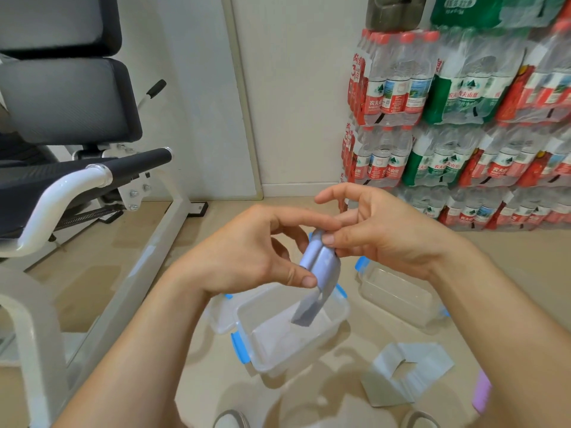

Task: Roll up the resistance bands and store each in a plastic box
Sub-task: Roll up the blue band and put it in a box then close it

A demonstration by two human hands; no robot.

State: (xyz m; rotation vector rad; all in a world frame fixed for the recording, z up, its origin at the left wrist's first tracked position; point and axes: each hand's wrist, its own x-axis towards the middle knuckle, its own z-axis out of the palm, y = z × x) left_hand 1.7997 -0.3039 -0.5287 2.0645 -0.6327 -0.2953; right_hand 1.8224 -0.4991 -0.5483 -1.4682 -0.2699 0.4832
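**Blue band half rolled above the open box**

Your left hand (247, 251) and right hand (386, 233) meet in the middle of the view, both holding the blue band (321, 267) in the air. Your left thumb and forefinger are curled round the rolled part and pinch it from the left. Your right thumb presses on the top of the roll, with the middle fingers tucked behind it, and your right forefinger sticks out straight to the left, clear of the band. The loose tail of the band hangs down over the inside of the open box (278, 359), which sits on the floor (509, 273) just below your hands. You cannot tell whether the tail touches the bottom of the box.

A second box (398, 291) stands on the floor to the right and a little farther off. Near you on the right a grey band (408, 375) lies loosely folded, and a purple band (482, 390) shows just right of it, partly hidden by your right forearm. Packs of water bottles (463, 118) are stacked against the far right wall, and a gym machine (77, 149) stands on the left.
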